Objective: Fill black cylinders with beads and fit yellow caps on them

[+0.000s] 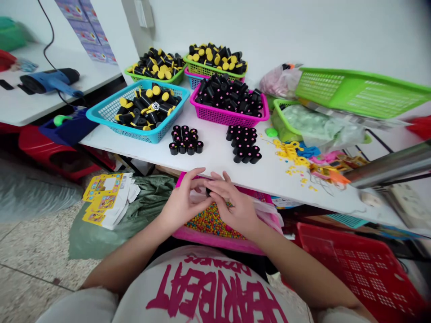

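Observation:
My left hand (187,197) and my right hand (234,199) meet above a pink basket (202,237) filled with small multicoloured beads (215,220). Between their fingertips is a small black cylinder (208,192), mostly hidden by the fingers. Both hands are closed around it. On the white table just beyond stand two groups of black cylinders with pink dots on top, one group (186,141) to the left and another (244,143) to the right.
Behind stand a blue basket (126,131) and a green basket (139,77) of black-and-yellow pieces, and a magenta basket (222,117) of black pieces. Yellow bits (289,152) lie at right. A blue heat gun (50,83) rests far left; a red crate (357,260) is low right.

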The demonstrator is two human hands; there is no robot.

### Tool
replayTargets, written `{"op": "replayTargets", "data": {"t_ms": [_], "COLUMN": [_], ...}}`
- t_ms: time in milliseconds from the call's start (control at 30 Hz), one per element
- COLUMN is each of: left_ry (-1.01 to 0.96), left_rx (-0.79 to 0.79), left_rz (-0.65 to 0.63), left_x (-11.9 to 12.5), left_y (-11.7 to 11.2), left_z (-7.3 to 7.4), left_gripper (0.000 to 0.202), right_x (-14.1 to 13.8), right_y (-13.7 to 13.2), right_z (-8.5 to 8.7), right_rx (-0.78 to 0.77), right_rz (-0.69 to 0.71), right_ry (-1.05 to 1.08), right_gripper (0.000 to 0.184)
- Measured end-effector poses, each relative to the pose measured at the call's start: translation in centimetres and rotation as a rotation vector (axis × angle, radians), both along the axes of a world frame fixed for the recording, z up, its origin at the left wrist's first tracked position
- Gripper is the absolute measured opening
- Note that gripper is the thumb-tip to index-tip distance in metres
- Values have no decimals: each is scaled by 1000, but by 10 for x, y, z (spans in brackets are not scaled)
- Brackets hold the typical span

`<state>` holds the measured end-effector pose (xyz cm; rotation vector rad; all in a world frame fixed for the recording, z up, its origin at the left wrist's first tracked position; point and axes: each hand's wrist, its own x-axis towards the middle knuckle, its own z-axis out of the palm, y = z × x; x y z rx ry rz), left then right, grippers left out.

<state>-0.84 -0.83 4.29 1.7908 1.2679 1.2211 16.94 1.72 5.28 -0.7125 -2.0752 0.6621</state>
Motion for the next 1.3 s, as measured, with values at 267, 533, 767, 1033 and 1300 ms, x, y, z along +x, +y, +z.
{"op": "replayTargets", "data": {"t_ms": [267, 533, 767, 1033, 1300], "left_ry": [-68, 110, 331, 607, 955], "left_rx": [-62, -19, -88, 37, -283], "left_rz": [144, 645, 636, 187, -8], "left_x": [-14, -100, -114, -38, 8], "left_y": [4, 67, 101, 25, 26], "left_z": [0, -30, -23, -9, -41], "left_gripper": [71, 78, 59, 29, 64], "right_x": [25, 105, 111, 110, 120], "right_y": [-1, 11, 17, 16, 0], "right_z": [18, -23, -58, -54, -36], "right_rx": [-237, -166, -280, -392, -521], "right_rz": [-138, -231, -307, -475, -253], "right_ry": [-34, -814, -1051, -977, -650], "right_gripper": [37, 36, 45, 16, 42]}}
